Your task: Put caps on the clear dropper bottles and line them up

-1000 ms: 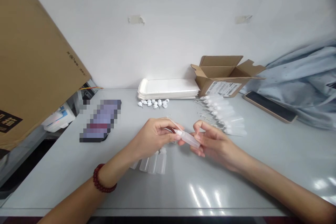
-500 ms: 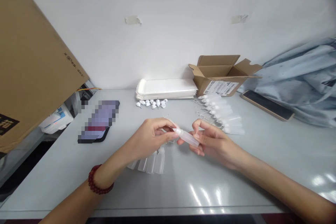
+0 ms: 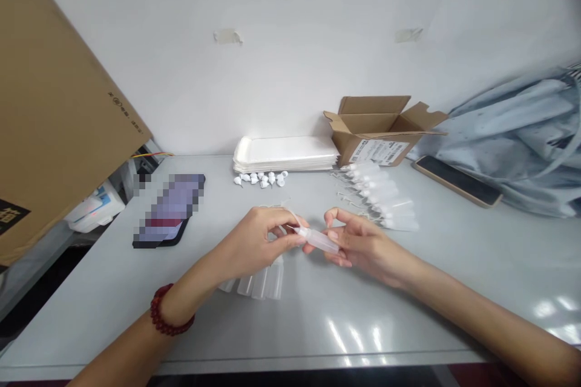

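My right hand [image 3: 363, 246] holds a small translucent squeeze bottle [image 3: 320, 239] by its body, just above the grey table [image 3: 408, 314]. My left hand [image 3: 256, 243], with a red bead bracelet [image 3: 166, 316] on the wrist, pinches the white needle cap [image 3: 300, 231] at the bottle's mouth. Both hands are closed on these parts. Under my left hand lie several empty uncapped bottles [image 3: 259, 282] side by side. A row of several capped bottles [image 3: 384, 201] lies behind my right hand.
A pile of small white caps [image 3: 262, 179] and a stack of white trays [image 3: 285, 153] sit at the back, beside an open cardboard box [image 3: 381, 129]. A phone [image 3: 170, 208] lies left, another [image 3: 456, 179] right near blue cloth [image 3: 521, 139]. A big carton [image 3: 54, 103] leans at left.
The hands and bottle have shifted slightly left in view while my left fingers keep working the cap at the bottle's mouth. Nothing else on the table has moved.
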The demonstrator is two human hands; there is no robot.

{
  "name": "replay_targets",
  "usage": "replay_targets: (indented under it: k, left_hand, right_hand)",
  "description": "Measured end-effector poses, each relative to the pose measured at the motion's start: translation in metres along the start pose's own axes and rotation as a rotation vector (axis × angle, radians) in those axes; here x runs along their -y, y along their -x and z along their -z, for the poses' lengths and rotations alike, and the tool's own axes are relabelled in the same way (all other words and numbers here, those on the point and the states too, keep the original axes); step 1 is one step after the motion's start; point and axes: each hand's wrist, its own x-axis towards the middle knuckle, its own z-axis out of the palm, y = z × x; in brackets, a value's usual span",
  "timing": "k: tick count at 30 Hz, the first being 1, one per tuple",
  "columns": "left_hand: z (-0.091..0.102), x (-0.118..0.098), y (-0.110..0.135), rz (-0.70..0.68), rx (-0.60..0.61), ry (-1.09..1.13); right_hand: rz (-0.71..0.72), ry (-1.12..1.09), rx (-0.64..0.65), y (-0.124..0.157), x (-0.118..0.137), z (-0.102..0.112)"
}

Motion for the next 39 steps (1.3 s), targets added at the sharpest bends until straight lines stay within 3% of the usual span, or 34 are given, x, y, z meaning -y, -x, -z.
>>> replay_targets:
  k: [4, 9, 12, 15, 23, 30, 36, 39]
  left_hand:
    - [-0.001, -0.001, 0.0, 0.05, -0.029, 0.049]
    - [-0.004, -0.001, 0.0, 0.165, -0.075, 0.194]
    - [-0.008, 0.001, -0.002, 0.189, -0.072, 0.267]
    - [-0.011, 0.003, -0.004, 0.217, -0.02, 0.284]
    - [-0.018, 0.003, -0.004, 0.274, 0.055, 0.384]
    - [-0.026, 0.0, -0.002, 0.144, -0.13, 0.19]
    - [-0.024, 0.004, -0.004, 0.182, 0.052, 0.407]
    - [-0.023, 0.005, -0.003, 0.179, 0.07, 0.451]
  right_hand:
    - [0.027, 0.137, -0.043, 0.002, 0.002, -0.002]
    - [0.27, 0.819, -0.251, 0.007, -0.001, -0.004]
    - [0.397, 1.005, -0.318, 0.008, -0.004, -0.003]
    - [0.384, 0.969, -0.348, 0.009, -0.006, -0.002]
    - [0.239, 0.597, -0.298, 0.007, -0.002, -0.008]
    - [0.234, 0.497, -0.287, 0.005, -0.006, -0.007]
    - [0.292, 0.583, -0.288, 0.009, -0.005, -0.004]
    - [0.31, 0.629, -0.283, 0.011, -0.004, -0.005]
